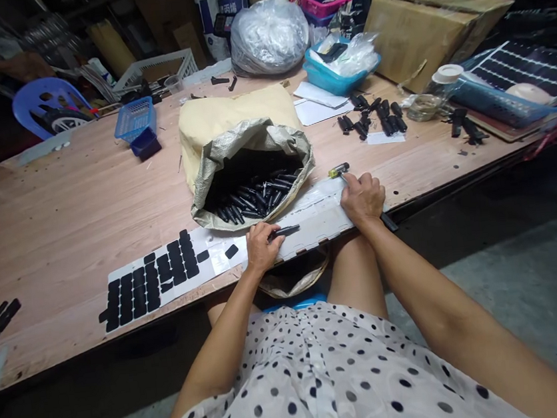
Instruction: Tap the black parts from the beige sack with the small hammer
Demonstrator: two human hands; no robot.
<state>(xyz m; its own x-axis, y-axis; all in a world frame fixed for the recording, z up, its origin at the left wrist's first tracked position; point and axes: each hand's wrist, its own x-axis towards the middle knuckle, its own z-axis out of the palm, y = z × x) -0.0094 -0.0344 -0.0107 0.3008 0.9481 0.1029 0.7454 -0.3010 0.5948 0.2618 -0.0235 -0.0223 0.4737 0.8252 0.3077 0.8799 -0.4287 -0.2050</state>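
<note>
My left hand rests at the table's front edge, its fingers closed on a slim black tapered piece that lies flat over a pale cardboard strip. Wrapped round a small hammer is my right hand; the yellow-and-black head sticks out beyond the fist and the black handle end below it. Just behind my left hand, an open woven sack lies on its side, its mouth toward me. Inside are many similar black tapered pieces. A single black rounded patch sits left of my left hand.
A white sheet with rows of black patches lies left along the edge. Blue baskets stand behind it. Loose black parts, a cardboard box and a blue tray are at right. A stuffed plastic bag sits at the back.
</note>
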